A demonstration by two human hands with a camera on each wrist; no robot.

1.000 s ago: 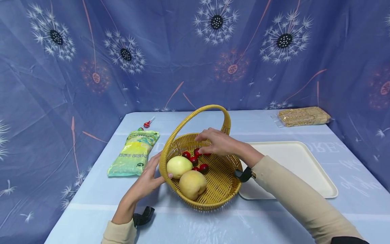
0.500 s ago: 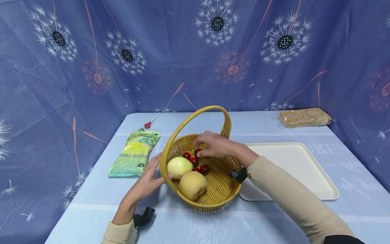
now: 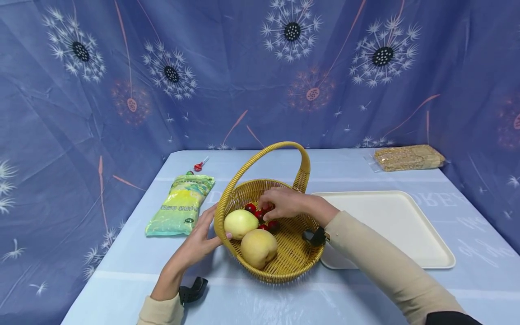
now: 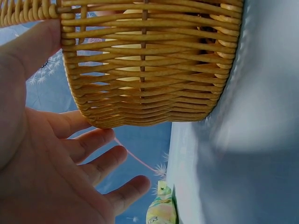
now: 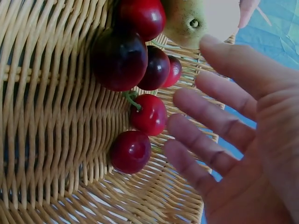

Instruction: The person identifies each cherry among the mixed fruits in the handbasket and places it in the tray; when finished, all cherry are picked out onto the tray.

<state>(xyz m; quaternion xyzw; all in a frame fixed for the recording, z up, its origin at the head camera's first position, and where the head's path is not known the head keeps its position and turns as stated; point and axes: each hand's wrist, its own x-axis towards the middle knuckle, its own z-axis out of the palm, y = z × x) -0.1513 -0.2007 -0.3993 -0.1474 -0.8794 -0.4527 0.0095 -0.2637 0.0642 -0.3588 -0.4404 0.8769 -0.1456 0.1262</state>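
Note:
A yellow wicker basket (image 3: pixel 298 253) with a tall handle stands mid-table. My left hand (image 3: pixel 197 243) holds its left side, thumb hooked over the rim; in the left wrist view the other fingers (image 4: pixel 100 163) spread loosely along the outside. Several dark red cherries (image 5: pixel 148 114), some with green stems, lie in the basket. Beside them sit a pale green-yellow fruit (image 3: pixel 240 224) and a yellow peach-like fruit (image 3: pixel 258 248). My right hand (image 3: pixel 284 203) reaches in over the cherries. In the right wrist view its spread fingers (image 5: pixel 210 112) are close to them, with nothing held.
An off-white tray (image 3: pixel 406 234) lies right of the basket, partly under the right forearm. A green-yellow packet (image 3: pixel 180 207) lies left, with a red lollipop (image 3: pixel 198 167) behind it. A clear-wrapped brown package (image 3: pixel 408 158) is at the back right.
My right hand has moved down and slightly left, lower among the cherries, now hiding some of them. The left hand stays on the basket's side.

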